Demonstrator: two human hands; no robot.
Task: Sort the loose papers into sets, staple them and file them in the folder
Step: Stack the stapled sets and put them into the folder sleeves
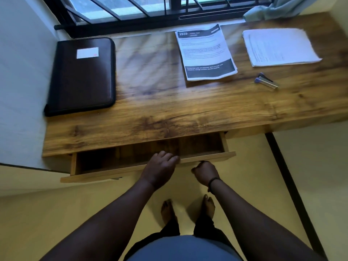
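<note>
Both hands at the open wooden desk drawer (207,157), 6 o'clock. Left hand (160,166) rests curled over the drawer's front edge; right hand (205,173) curled under the front, whether on a handle I cannot tell. Drawer seems bare. Dark zipped leather folder (82,76) at 10 o'clock; printed black-banded paper stack (205,51) at 12; plain white stack (278,47) and small blue-and-metal stapler (266,81) at 1–2 o'clock. Likely step: drawer handling, sorting seemingly unstarted. Next: reach up to the papers.
</note>
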